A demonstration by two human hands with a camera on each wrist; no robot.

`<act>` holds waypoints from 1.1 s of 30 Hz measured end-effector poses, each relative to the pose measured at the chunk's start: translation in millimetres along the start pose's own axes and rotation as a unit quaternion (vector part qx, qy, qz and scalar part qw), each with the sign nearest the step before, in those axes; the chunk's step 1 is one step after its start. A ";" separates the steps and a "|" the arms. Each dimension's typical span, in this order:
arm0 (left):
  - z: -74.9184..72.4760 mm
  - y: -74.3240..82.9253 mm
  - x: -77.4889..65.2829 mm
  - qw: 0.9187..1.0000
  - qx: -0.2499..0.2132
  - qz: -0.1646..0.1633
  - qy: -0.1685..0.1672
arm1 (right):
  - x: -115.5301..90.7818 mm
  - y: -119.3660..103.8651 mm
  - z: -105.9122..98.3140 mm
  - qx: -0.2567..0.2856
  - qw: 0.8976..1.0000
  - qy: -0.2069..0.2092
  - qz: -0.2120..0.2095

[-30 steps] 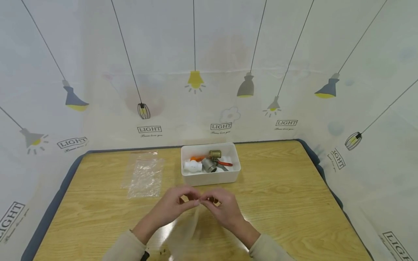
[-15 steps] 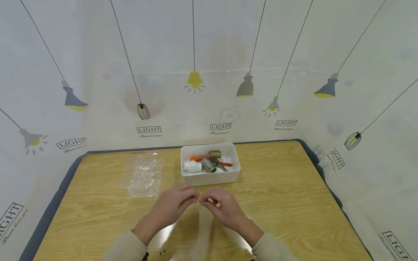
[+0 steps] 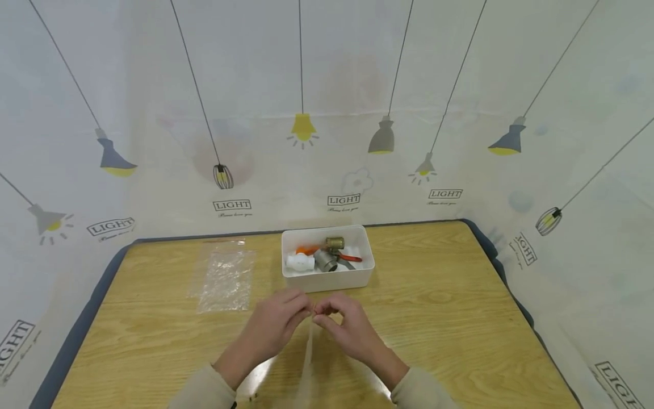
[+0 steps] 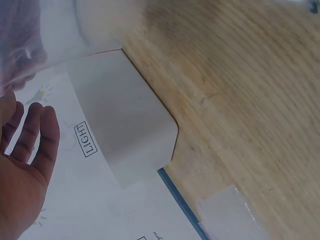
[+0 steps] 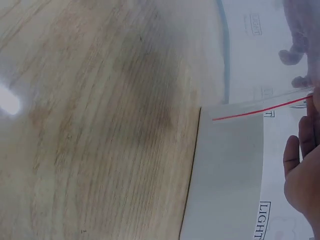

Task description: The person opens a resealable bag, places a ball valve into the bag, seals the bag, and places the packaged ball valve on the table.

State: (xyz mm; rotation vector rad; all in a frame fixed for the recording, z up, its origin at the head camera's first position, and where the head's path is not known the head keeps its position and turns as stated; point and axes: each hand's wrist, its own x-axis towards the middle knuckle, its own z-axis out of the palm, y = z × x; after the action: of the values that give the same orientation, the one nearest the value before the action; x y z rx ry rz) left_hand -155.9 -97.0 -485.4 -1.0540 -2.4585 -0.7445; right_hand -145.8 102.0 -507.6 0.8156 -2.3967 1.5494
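A clear zip-lock bag (image 3: 306, 369) hangs between my two hands, seen almost edge-on in the head view. My left hand (image 3: 276, 325) pinches its top edge between thumb and fingers. From the other side my right hand (image 3: 348, 330) pinches the same edge, the fingertips of both hands nearly meeting. A red line (image 5: 262, 109) runs along the bag's top in the right wrist view. Through the film (image 4: 100, 25) in the left wrist view, the other hand shows hazily. Whether the bag's mouth is parted cannot be made out.
Beyond my hands stands a white bin (image 3: 329, 279) holding a white plastic fitting (image 3: 300, 262), a grey metal fitting (image 3: 325, 260), a brass fitting (image 3: 335, 243) and red and orange handles. More clear bags (image 3: 225, 281) lie flat on the wooden table (image 3: 449, 307) at the left.
The hanging bag has swung from lower left to nearly straight down and looks narrower. Left-hand fingers have drawn closer together; both hands stay in almost the same place.
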 end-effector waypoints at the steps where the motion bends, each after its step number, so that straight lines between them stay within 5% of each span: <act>1: 1.2 0.1 -0.9 1.000 0.002 0.001 0.003 | 0.1 0.7 0.2 -0.003 1.000 -0.001 -0.007; 8: 9.6 3.3 -1.0 0.999 0.026 0.017 0.043 | 3.2 2.9 -5.6 -0.054 0.997 -0.009 -0.057; 17: 15.8 7.2 -4.4 0.999 0.011 -0.008 0.046 | 2.4 7.4 -11.9 -0.028 0.997 -0.045 -0.054; 22: 17.4 5.4 -10.7 0.995 -0.082 -0.046 0.015 | 0.1 8.7 -12.2 0.004 0.998 -0.050 -0.029; 28: 14.5 4.4 -14.6 0.960 -0.245 -0.128 -0.038 | -2.7 6.2 -11.5 0.025 0.999 -0.032 0.013; 33: 11.6 2.7 -13.5 0.970 -0.225 -0.090 -0.015 | -1.6 3.0 -11.6 0.030 0.999 -0.036 -0.007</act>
State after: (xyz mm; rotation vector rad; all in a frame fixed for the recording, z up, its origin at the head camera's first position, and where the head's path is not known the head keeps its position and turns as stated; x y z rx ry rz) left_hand -146.4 -96.0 -500.7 -0.9960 -2.4954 -1.4030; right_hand -147.7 113.8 -505.6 0.9141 -2.3984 1.6215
